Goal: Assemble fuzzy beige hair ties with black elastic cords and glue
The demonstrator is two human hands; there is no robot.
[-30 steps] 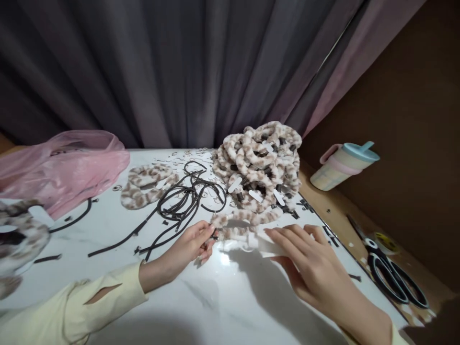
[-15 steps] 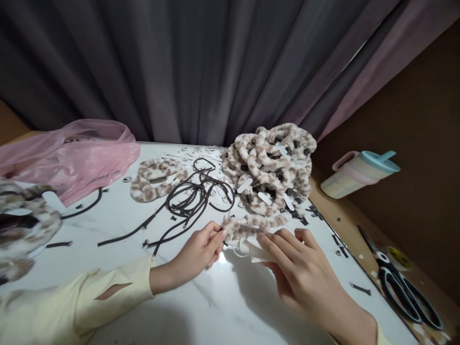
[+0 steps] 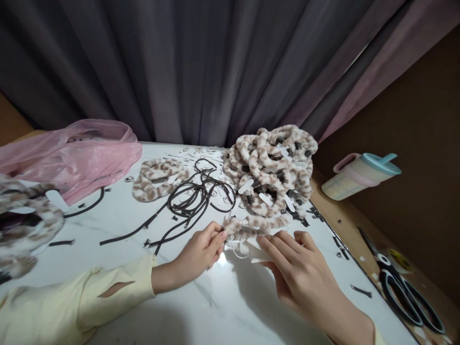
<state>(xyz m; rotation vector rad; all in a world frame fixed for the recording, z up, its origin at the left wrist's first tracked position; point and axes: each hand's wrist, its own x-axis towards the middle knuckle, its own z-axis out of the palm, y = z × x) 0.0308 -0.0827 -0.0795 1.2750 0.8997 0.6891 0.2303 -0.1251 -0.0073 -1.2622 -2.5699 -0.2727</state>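
Note:
Between my hands is a brown-and-white spotted plush band [image 3: 264, 221], low over the white tabletop. The fingers of my left hand [image 3: 204, 247] are pinched closed at its left end. My right hand [image 3: 298, 263] is wrapped around a white object [image 3: 253, 250] just below the band; most of it is hidden by the fingers, so its kind does not show. A thin white loop sticks out on its left side. Behind the hands lies a tangle of black cord [image 3: 187, 199]. A pile of plush rings [image 3: 273, 167] with white tags stands beyond my right hand.
A single plush ring [image 3: 158, 179] lies behind the cord. More plush pieces [image 3: 28, 225] and a pink plastic bag [image 3: 89, 153] are at the left. Scissors [image 3: 402, 287], yellow tape [image 3: 398, 260] and a lidded cup [image 3: 359, 177] sit to the right. Short black cord pieces are scattered about.
The whole view has shifted very slightly, moving the scene a little to the right. Both hands keep their hold, and nothing else visibly differs.

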